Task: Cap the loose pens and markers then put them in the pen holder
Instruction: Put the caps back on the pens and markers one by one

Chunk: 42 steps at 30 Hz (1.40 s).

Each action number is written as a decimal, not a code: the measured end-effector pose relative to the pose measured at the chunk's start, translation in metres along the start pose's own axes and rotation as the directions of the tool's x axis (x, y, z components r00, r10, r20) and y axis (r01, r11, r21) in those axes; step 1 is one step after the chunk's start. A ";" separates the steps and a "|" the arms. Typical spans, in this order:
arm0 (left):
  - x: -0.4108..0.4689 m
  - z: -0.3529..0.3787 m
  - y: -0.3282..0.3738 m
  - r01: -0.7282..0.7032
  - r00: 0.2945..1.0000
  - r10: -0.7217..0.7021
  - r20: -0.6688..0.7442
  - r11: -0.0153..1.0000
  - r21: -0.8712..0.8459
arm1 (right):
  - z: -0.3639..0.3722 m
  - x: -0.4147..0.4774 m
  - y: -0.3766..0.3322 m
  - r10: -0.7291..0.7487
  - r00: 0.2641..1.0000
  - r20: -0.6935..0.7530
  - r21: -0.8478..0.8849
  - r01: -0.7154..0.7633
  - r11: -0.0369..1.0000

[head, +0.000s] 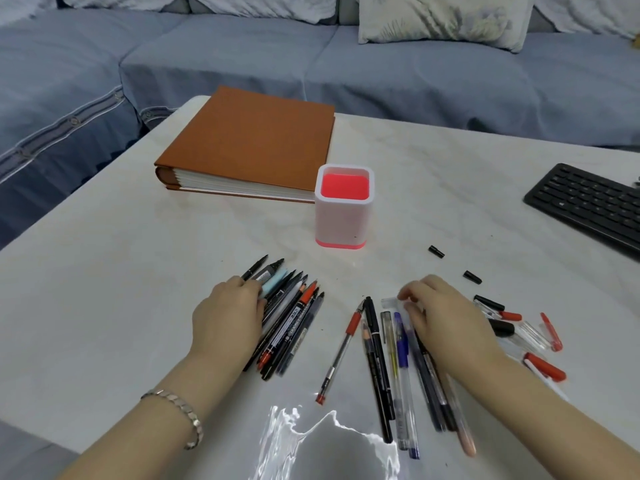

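Front-left of the pen holder (344,206), the left hand (227,317) lies on a pile of pens (294,323), fingers bent over them, grip unclear. Front-right of the holder, the right hand (446,320) is over more pens (401,348), fingers curled beside a clear cap (388,301), hold unclear.

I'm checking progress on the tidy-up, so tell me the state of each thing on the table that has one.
Pen holder: upright, no pens visible inside.
Brown album: closed, lying flat.
Left bunch of pens: uncapped, under the left hand.
Right hand: over the right pens, grip unclear.
Black caps: off, loose on the table.
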<state>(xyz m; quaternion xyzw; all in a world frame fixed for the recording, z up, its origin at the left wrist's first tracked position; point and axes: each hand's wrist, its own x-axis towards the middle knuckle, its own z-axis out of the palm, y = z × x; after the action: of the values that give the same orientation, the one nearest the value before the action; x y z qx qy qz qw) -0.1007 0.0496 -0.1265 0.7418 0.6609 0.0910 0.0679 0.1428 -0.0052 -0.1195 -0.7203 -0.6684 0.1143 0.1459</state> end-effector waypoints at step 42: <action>-0.064 -0.027 0.087 -0.038 0.903 0.347 0.254 0.652 -0.757 | -0.042 -0.064 0.017 0.278 0.949 0.148 0.960 -0.205 0.190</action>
<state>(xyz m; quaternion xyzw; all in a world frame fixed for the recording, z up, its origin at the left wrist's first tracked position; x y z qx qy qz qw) -0.0297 -0.0247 -0.0836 0.7210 0.4570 0.2117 0.4760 0.1686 -0.0721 -0.0890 -0.5731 -0.3277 0.5020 0.5587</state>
